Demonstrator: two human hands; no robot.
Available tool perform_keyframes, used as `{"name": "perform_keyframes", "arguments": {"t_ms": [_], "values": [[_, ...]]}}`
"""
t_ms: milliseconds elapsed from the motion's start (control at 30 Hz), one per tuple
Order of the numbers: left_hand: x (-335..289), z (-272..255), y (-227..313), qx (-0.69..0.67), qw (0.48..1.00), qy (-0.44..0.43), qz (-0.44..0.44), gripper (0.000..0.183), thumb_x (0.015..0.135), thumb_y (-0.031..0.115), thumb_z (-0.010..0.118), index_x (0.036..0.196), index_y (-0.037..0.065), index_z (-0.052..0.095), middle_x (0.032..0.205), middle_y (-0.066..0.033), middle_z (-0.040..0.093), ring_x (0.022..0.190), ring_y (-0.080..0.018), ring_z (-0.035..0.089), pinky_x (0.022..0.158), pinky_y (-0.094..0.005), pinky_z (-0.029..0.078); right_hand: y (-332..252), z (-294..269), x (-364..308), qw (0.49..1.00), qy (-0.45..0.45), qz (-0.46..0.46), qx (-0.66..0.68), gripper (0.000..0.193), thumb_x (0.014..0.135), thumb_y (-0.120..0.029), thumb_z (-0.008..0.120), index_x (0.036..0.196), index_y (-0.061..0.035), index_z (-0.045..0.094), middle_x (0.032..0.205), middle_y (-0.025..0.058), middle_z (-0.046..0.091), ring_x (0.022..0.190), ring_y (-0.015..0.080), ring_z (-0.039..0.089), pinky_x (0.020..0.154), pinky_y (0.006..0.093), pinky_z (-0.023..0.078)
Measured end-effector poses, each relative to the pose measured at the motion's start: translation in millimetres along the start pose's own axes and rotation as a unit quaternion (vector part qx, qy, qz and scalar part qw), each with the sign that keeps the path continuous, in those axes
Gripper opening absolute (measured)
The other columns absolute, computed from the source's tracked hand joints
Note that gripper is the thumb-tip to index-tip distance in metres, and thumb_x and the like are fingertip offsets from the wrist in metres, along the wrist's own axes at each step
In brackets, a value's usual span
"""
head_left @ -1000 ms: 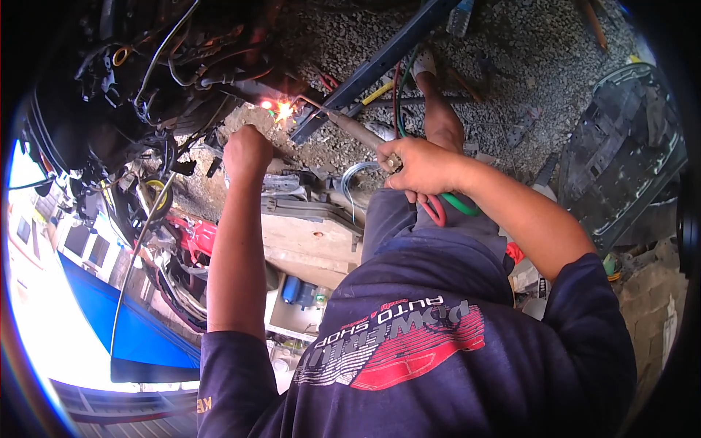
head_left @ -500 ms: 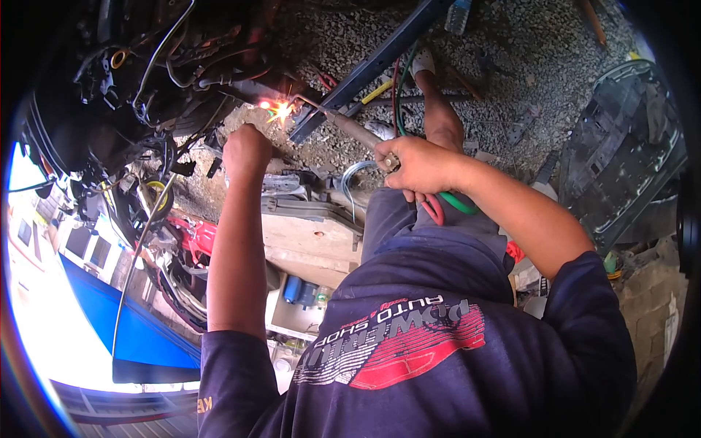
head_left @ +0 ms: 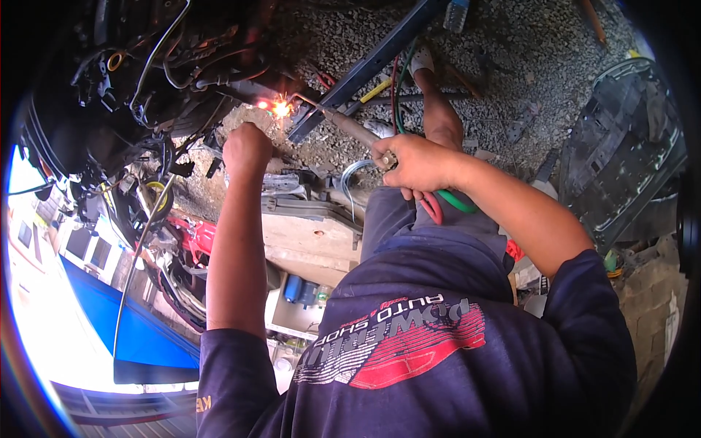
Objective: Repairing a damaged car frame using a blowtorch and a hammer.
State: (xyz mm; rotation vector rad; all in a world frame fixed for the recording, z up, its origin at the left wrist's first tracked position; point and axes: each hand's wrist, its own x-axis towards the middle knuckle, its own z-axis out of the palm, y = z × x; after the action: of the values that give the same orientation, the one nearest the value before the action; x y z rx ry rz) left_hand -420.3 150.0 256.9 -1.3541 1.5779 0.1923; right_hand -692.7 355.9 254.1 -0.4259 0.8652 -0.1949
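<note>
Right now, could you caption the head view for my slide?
Right hand holds a metal torch flaming orange at dark engine parts; left hand braces nearby.

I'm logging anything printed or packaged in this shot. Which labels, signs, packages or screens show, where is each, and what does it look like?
Shirt print: across the dark navy shirt at the lower centre; white lettering over a red shape, seen upside down.
Sleeve print: small yellow lettering on the sleeve at the lower left, partly cut off.
Bottle: at the top edge on the gravel; clear plastic with a pale label, too small to tell more.
No screens or signs in view.
</note>
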Motion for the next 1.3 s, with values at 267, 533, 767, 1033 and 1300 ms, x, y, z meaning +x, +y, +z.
{"name": "perform_keyframes", "arguments": {"t_ms": [267,533,767,1033,1300], "values": [[3,2,-1,0.005,0.999,0.032,0.001,0.028,0.095,0.017,0.063,0.111,0.003,0.081,0.118,-0.0248,0.078,0.114,-0.042,0.075,0.099,-0.0491,0.059,3,1,2,1.0,-0.008,0.0,-0.006,0.035,0.095,-0.007,0.064,0.129,-0.0035,0.059,0.072,0.0121,0.073,0.056,0.0188,0.071,0.049,0.0329,0.056],[3,4,0,-0.006,0.999,0.033,0.005,0.028,0.095,0.018,0.062,0.109,0.003,0.081,0.117,-0.0251,0.078,0.114,-0.0422,0.075,0.1,-0.0496,0.059,1,2,2,1.0,0.013,-0.002,0.01,0.023,0.1,-0.008,0.067,0.12,-0.0077,0.057,0.07,0.0081,0.071,0.051,0.013,0.066,0.044,0.0277,0.052],[0,1,2,-0.003,1.0,0.027,0.003,0.026,0.095,0.018,0.064,0.107,0.002,0.081,0.117,-0.0244,0.078,0.114,-0.0412,0.075,0.099,-0.0489,0.059,0,2,2,1.0,0.0,-0.004,0.006,0.025,0.1,-0.009,0.068,0.122,-0.0078,0.056,0.07,0.0079,0.071,0.051,0.0129,0.067,0.044,0.0278,0.053],[3,2,5,-0.008,0.999,0.039,-0.001,0.024,0.094,0.019,0.068,0.107,0.003,0.081,0.116,-0.0235,0.079,0.114,-0.0404,0.076,0.099,-0.0475,0.059,2,1,3,1.0,0.0,-0.015,0.009,0.023,0.1,-0.009,0.067,0.12,-0.0078,0.056,0.069,0.0078,0.071,0.05,0.0128,0.067,0.043,0.0277,0.053],[2,1,9,0.005,1.0,0.017,-0.007,0.026,0.095,0.02,0.068,0.11,0.003,0.081,0.117,-0.0232,0.079,0.115,-0.0395,0.076,0.099,-0.0471,0.059,2,1,0,1.0,0.004,-0.008,0.006,0.022,0.099,-0.009,0.066,0.119,-0.0083,0.056,0.069,0.0074,0.071,0.051,0.0124,0.067,0.043,0.0275,0.052]]}}
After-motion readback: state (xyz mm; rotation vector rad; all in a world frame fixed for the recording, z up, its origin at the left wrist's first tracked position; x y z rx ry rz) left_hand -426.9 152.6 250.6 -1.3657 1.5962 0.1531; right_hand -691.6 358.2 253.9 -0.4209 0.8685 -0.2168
